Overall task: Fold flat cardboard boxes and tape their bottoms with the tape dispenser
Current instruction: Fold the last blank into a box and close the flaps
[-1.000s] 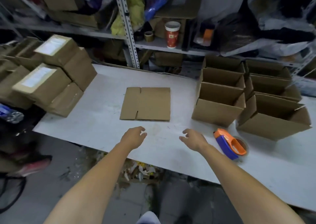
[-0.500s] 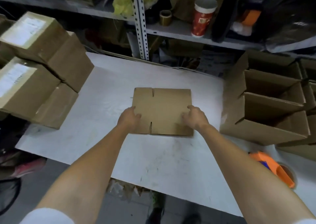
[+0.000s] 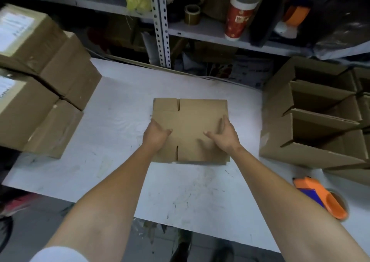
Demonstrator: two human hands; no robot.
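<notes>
1. The flat box point(image 3: 190, 129) lies mid-bench point(image 3: 120, 105), with its flap slots running away from you.
2. Your left hand point(image 3: 156, 134) pinches its left edge, thumb on top.
3. Your right hand point(image 3: 224, 135) rests at its right edge; you cannot tell whether the fingers wrap under.
4. The tape dispenser point(image 3: 320, 199) lies nearer your right.

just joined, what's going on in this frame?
A person at a white table grips a flat cardboard box with both hands, the left hand at its left edge and the right hand at its right. The box lies flat, not yet opened up. The orange tape dispenser lies untouched to the right, near a row of open boxes that are already folded. Sealed boxes are stacked on the left.
</notes>
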